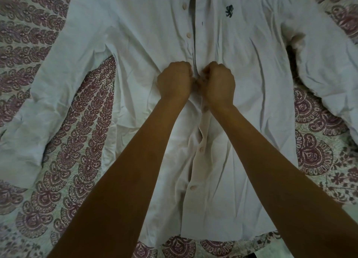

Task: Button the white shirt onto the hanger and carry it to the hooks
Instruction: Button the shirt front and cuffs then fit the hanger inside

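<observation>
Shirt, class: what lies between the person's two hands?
Only the shirt, its button strip pinched by left hand and right hand, per the head view.

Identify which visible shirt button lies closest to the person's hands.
The button just below the right hand, by its wrist, on the white shirt. The other four sit farther off: two higher up, two lower toward the hem.

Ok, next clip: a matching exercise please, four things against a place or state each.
1 small dark embroidered emblem
2 pale round upper button
3 maroon paisley bedspread
4 left hand

a under the white cotton shirt
b gripping the shirt's front edge
c on the chest, picture-right of the placket
d unfastened

Pairs: 1c, 2d, 3a, 4b
</observation>
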### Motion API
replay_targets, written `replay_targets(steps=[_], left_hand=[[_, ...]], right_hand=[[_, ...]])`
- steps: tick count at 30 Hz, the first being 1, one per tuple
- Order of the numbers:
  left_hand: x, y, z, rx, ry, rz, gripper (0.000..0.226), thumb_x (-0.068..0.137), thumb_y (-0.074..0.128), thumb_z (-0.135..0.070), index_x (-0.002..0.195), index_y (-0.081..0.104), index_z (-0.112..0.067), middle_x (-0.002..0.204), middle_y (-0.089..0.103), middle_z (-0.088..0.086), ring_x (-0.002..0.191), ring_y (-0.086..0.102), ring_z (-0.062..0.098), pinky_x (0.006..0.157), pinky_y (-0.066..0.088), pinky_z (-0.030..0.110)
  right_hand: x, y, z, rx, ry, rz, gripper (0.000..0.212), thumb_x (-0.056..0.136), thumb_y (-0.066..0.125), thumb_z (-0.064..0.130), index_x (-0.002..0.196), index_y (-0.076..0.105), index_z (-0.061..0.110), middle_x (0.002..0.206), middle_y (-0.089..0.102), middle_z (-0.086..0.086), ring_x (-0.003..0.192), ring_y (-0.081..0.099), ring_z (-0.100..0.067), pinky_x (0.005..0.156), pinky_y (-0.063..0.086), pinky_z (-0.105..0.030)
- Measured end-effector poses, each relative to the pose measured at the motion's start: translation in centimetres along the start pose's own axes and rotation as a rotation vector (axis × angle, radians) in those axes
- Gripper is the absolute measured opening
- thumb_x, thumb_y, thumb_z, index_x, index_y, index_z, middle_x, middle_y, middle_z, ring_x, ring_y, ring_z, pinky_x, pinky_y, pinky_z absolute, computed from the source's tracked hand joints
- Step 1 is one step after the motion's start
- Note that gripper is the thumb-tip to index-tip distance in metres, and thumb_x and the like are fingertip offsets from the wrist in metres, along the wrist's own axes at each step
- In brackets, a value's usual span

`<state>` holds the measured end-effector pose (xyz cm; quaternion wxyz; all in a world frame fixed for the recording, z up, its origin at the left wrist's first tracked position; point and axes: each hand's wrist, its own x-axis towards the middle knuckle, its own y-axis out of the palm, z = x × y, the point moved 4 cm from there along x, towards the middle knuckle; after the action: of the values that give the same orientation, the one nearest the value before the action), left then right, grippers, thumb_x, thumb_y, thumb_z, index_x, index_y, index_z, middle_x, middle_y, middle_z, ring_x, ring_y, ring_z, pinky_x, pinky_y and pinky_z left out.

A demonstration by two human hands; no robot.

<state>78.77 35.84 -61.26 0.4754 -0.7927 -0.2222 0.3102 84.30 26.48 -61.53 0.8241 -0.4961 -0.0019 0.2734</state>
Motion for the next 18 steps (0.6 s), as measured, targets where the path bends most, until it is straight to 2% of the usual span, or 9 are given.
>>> replay_targets(steps=[3,5,7,9,12,15,16,18], left_hand=[[0.0,0.2,-0.2,0.056,0.046,0.036,0.014,0.088,0.055,-0.017,0.097,0.065,-0.014,0.102,0.065,0.004,0.094,0.061,0.023,0.067,0.038,0.029],[0.0,0.3,-0.5,0.074,0.04,0.042,0.014,0.088,0.055,-0.016,0.098,0.064,-0.014,0.103,0.065,0.005,0.094,0.061,0.024,0.067,0.037,0.029],[0.1,0.5,-0.9,0.076,0.031,0.067,0.014,0.088,0.055,-0.014,0.099,0.064,-0.013,0.102,0.065,0.007,0.093,0.062,0.025,0.067,0.039,0.03],[0.4,0.6,-1.0,0.02,0.004,0.119,0.015,0.087,0.056,-0.014,0.097,0.066,-0.011,0.101,0.067,0.008,0.093,0.063,0.026,0.069,0.043,0.03],[0.8,0.2,0.0,-0.196,-0.086,0.145,0.013,0.081,0.061,-0.014,0.088,0.069,-0.006,0.095,0.07,0.007,0.091,0.065,0.023,0.078,0.052,0.029],[0.6,-1.1,0.1,-0.455,-0.152,0.037,0.01,0.078,0.06,-0.007,0.081,0.07,-0.005,0.084,0.071,0.009,0.082,0.067,0.022,0.078,0.053,0.027],[0.5,-1.3,-0.1,-0.534,-0.159,0.019,0.009,0.077,0.061,-0.006,0.079,0.07,-0.006,0.08,0.071,0.009,0.08,0.068,0.023,0.079,0.055,0.031],[0.3,-1.5,-0.8,-0.668,-0.188,0.028,0.009,0.075,0.064,-0.006,0.071,0.069,-0.012,0.07,0.069,0.004,0.075,0.069,0.023,0.079,0.057,0.038]], right_hand=[[0.3,0.1,-0.4,0.046,-0.011,0.005,0.015,0.079,0.053,0.008,0.088,0.062,0.0,0.085,0.066,-0.016,0.071,0.056,-0.022,0.065,0.045,-0.034],[0.4,-0.1,-0.7,0.155,0.014,0.008,0.012,0.078,0.055,0.007,0.081,0.064,0.0,0.076,0.066,-0.015,0.065,0.054,-0.019,0.061,0.043,-0.029],[0.5,-0.3,-1.4,0.347,0.093,0.043,0.012,0.08,0.055,0.008,0.07,0.063,0.007,0.065,0.062,-0.009,0.06,0.052,-0.016,0.056,0.039,-0.022],[0.4,-0.5,-1.9,0.574,0.214,0.091,0.02,0.081,0.054,0.007,0.062,0.056,0.01,0.057,0.05,-0.003,0.057,0.045,-0.013,0.057,0.037,-0.024],[0.0,-0.7,-2.4,0.733,0.305,0.115,0.016,0.083,0.054,0.006,0.072,0.061,-0.005,0.068,0.052,-0.008,0.068,0.048,-0.017,0.065,0.04,-0.027],[-0.5,-1.0,-2.1,0.818,0.279,0.103,0.013,0.087,0.057,0.01,0.079,0.067,0.012,0.076,0.063,0.001,0.077,0.057,-0.01,0.074,0.047,-0.02],[-0.6,-1.1,-1.9,0.847,0.27,0.092,0.012,0.088,0.058,0.012,0.082,0.067,0.013,0.077,0.064,0.003,0.077,0.058,-0.008,0.076,0.047,-0.018],[-0.8,-1.1,-1.8,0.882,0.267,0.069,0.013,0.089,0.058,0.014,0.09,0.068,0.006,0.085,0.067,-0.002,0.082,0.061,-0.007,0.08,0.049,-0.016]])
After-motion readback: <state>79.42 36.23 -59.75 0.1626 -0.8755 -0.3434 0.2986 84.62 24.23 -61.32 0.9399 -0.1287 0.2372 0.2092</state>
